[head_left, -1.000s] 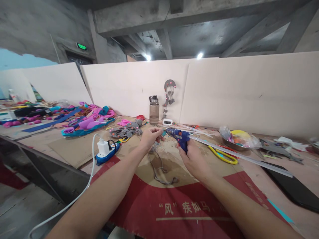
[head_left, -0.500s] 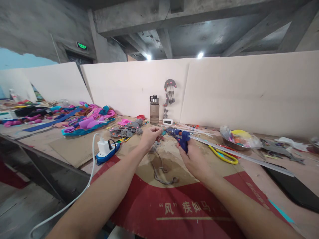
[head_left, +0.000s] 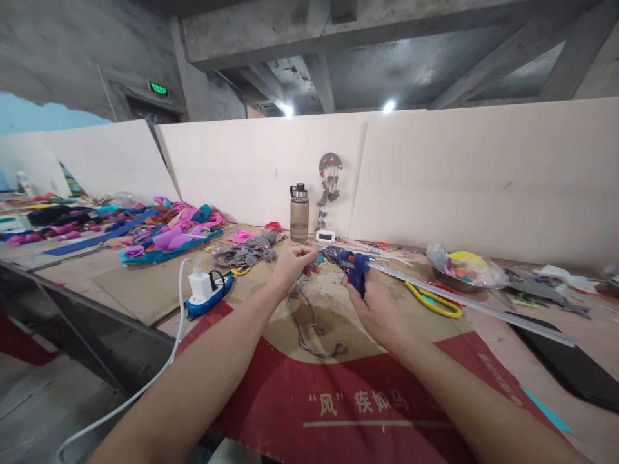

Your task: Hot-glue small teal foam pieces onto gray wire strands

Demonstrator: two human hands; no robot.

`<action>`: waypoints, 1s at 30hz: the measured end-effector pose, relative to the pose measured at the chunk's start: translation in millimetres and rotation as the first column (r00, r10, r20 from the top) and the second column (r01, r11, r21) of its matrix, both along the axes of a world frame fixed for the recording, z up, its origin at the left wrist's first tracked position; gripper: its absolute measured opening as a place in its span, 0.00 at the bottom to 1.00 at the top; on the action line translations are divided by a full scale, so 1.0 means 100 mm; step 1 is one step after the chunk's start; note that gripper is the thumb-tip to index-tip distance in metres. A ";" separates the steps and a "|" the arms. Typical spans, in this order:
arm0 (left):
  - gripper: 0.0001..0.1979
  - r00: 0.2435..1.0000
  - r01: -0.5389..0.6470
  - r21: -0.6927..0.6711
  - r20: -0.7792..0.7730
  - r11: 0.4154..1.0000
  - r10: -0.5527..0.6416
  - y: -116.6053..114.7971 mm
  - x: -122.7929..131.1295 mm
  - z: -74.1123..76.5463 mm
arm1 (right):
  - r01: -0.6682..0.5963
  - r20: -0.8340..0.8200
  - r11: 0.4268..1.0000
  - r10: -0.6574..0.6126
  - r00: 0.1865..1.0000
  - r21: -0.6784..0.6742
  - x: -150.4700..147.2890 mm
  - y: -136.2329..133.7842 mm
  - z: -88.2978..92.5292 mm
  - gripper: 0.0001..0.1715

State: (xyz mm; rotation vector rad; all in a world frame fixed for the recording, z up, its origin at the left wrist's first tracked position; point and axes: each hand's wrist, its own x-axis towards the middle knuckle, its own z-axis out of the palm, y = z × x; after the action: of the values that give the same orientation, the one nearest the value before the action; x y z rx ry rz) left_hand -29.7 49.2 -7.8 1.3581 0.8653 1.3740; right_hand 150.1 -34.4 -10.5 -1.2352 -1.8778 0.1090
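My right hand (head_left: 378, 303) is wrapped round the handle of a blue hot glue gun (head_left: 356, 265). A long clear glue stick (head_left: 464, 299) sticks out of its back end toward the right. The gun's nozzle points left, close to the fingertips of my left hand (head_left: 296, 263). Those fingers are pinched together, and what they hold is too small to make out. Just at the nozzle is a small teal bit. Below my left hand a grey cord (head_left: 316, 351) trails in loops over a red and tan cardboard sheet (head_left: 271, 399).
Grey felt pieces (head_left: 246, 252) and a blue power strip (head_left: 209, 298) with a white plug lie left. A water bottle (head_left: 300, 216) and small clock (head_left: 325, 236) stand behind. Yellow-handled scissors (head_left: 435, 303), a metal bowl (head_left: 459, 278) and a black phone (head_left: 565, 361) are right.
Almost nothing differs. Both hands and the glue gun hold the same place, with only a very slight shift of the glue stick's far end.
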 end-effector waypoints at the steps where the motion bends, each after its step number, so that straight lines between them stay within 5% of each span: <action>1: 0.14 1.000 -0.003 0.002 -0.007 1.000 0.003 0.00 0.00 0.00 | -0.002 0.002 1.000 0.002 1.000 -0.005 0.00 0.00 -0.01 0.09; 30: 0.14 1.000 0.008 0.012 -0.002 1.000 -0.008 0.04 -0.02 -0.04 | 0.007 0.007 1.000 -0.007 1.000 -0.018 -0.01 -0.02 0.01 0.11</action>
State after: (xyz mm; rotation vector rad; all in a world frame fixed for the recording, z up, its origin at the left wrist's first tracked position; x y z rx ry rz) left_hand -31.5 53.5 -11.5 1.3711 0.8534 1.3740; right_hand 148.7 -36.2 -9.7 -1.2556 -1.8816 0.1179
